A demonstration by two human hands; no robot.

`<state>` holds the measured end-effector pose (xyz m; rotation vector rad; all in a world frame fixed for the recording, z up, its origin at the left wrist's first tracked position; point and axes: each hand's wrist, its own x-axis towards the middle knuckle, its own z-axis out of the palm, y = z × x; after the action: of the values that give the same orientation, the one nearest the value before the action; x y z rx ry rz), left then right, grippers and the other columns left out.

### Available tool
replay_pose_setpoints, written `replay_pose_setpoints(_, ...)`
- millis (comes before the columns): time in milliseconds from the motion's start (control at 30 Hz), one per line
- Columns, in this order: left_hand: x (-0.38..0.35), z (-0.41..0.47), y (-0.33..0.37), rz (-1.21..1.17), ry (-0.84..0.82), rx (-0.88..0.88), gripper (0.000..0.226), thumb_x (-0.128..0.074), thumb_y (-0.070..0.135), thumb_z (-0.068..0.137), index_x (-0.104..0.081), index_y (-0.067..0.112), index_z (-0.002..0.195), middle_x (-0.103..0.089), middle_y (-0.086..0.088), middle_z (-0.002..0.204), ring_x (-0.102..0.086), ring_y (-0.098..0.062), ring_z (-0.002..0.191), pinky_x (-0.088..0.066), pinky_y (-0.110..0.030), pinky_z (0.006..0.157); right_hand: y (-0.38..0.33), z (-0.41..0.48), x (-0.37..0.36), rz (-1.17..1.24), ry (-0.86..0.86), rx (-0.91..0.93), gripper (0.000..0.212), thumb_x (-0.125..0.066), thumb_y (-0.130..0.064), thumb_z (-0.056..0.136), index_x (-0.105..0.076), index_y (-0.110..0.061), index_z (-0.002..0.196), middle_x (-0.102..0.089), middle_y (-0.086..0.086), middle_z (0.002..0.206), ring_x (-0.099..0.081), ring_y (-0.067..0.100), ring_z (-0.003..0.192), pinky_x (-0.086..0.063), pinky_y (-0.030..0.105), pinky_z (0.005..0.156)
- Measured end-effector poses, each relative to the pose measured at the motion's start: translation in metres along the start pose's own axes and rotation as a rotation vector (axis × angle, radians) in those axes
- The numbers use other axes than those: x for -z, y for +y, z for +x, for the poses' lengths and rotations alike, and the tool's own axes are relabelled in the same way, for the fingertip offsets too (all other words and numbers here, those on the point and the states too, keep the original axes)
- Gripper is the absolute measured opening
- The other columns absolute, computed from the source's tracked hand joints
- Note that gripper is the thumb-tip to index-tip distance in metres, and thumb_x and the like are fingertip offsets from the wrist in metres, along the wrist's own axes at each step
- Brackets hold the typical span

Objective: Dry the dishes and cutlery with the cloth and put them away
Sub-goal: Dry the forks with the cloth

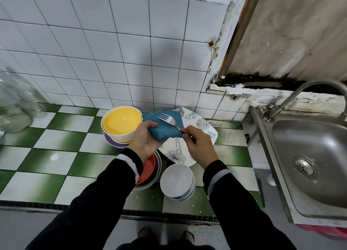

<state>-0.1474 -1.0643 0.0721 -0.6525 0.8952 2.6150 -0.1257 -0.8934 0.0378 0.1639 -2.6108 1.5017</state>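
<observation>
At the centre of the frame, above the green-checkered surface (56, 155), the left hand (145, 139) gripped a bunched teal cloth (165, 132). The right hand (199, 146) pinched a fork (167, 119) by its handle between curled fingers (188, 132), tines resting on the cloth. Beneath lay a floral plate (201, 124), beside a yellow bowl (122, 122).

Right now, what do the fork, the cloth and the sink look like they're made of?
Fork: polished metal, probably stainless steel, going by its bright glints. Cloth: soft matte teal fabric, judging by its folds. Sink: stainless steel, it seems, with a dull brushed grey sheen.
</observation>
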Motion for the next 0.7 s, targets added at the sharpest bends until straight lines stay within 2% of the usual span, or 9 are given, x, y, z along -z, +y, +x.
replay_pose_setpoints(67,0.000,-0.002,0.005,-0.015,-0.008,-0.003,0.033,-0.033,0.002,0.089,-0.059,0.005,0.109,-0.070,-0.014,0.100,-0.066,-0.030,0.092,-0.059,-0.037,0.074,0.011,-0.005,-0.005,-0.043,0.013,0.066,0.013,-0.062,-0.004,0.092,-0.070,-0.005,0.101,-0.071,0.010,0.096,-0.064,0.023,0.089,-0.050,0.027,0.082)
replay_pose_setpoints(167,0.004,-0.004,0.011,-0.007,0.026,-0.020,0.028,-0.034,0.002,0.090,-0.058,0.006,0.104,-0.071,-0.013,0.092,-0.065,-0.029,0.090,-0.053,-0.038,0.082,0.020,-0.009,-0.002,-0.071,0.029,0.090,0.012,-0.061,-0.007,0.092,-0.070,-0.004,0.099,-0.069,0.013,0.091,-0.064,0.029,0.088,-0.051,0.038,0.080)
replay_pose_setpoints(233,0.009,-0.005,0.015,-0.018,0.034,-0.031,0.027,-0.035,0.002,0.090,-0.057,0.007,0.104,-0.071,-0.013,0.091,-0.063,-0.030,0.091,-0.049,-0.039,0.087,0.025,-0.010,0.003,-0.077,0.037,0.093,0.010,-0.062,-0.004,0.091,-0.071,-0.004,0.097,-0.070,0.015,0.091,-0.065,0.032,0.088,-0.051,0.038,0.079)
replay_pose_setpoints(300,0.012,-0.007,0.017,-0.020,0.041,-0.041,0.026,-0.035,0.002,0.090,-0.057,0.007,0.104,-0.072,-0.012,0.087,-0.063,-0.029,0.091,-0.048,-0.039,0.086,0.028,-0.012,0.007,-0.025,0.045,0.040,0.009,-0.065,0.000,0.091,-0.071,-0.005,0.095,-0.073,0.009,0.094,-0.067,0.024,0.091,-0.052,0.031,0.081)
replay_pose_setpoints(400,0.012,-0.009,0.015,0.002,0.044,-0.058,0.027,-0.035,0.001,0.089,-0.056,0.009,0.104,-0.067,-0.011,0.094,-0.062,-0.027,0.090,-0.048,-0.038,0.084,0.018,-0.010,0.006,0.158,0.070,-0.112,0.016,-0.064,0.003,0.092,-0.067,-0.012,0.087,-0.072,-0.016,0.091,-0.065,0.000,0.091,-0.048,0.019,0.085)
replay_pose_setpoints(467,0.008,-0.011,0.010,0.033,0.037,-0.050,0.027,-0.035,0.002,0.089,-0.057,0.009,0.104,-0.065,-0.009,0.095,-0.063,-0.025,0.086,-0.052,-0.035,0.076,0.004,-0.004,-0.001,0.215,0.114,-0.103,0.028,-0.062,0.003,0.093,-0.062,-0.022,0.083,-0.070,-0.020,0.086,-0.064,-0.003,0.090,-0.047,0.014,0.083)
replay_pose_setpoints(533,0.002,-0.013,0.006,0.030,0.000,-0.031,0.029,-0.034,0.003,0.089,-0.058,0.007,0.104,-0.069,-0.010,0.091,-0.067,-0.024,0.080,-0.056,-0.030,0.067,-0.007,-0.001,-0.012,0.146,0.131,-0.012,0.026,-0.060,0.005,0.091,-0.067,-0.020,0.090,-0.068,-0.010,0.090,-0.062,0.002,0.085,-0.045,0.009,0.079)
replay_pose_setpoints(600,-0.003,-0.014,0.008,0.015,-0.023,-0.025,0.031,-0.034,0.003,0.089,-0.059,0.003,0.106,-0.072,-0.011,0.089,-0.070,-0.025,0.078,-0.059,-0.030,0.066,-0.006,-0.001,-0.020,0.036,0.121,0.080,0.023,-0.059,0.007,0.089,-0.072,-0.008,0.102,-0.069,0.006,0.093,-0.060,0.010,0.084,-0.043,0.005,0.078)
replay_pose_setpoints(700,-0.003,-0.017,0.015,0.026,0.007,-0.031,0.028,-0.034,0.003,0.090,-0.058,0.004,0.105,-0.073,-0.011,0.086,-0.070,-0.025,0.077,-0.059,-0.031,0.068,0.003,-0.004,-0.015,-0.042,0.099,0.118,0.024,-0.062,0.005,0.089,-0.073,-0.005,0.107,-0.072,0.011,0.099,-0.063,0.014,0.090,-0.043,0.004,0.083)
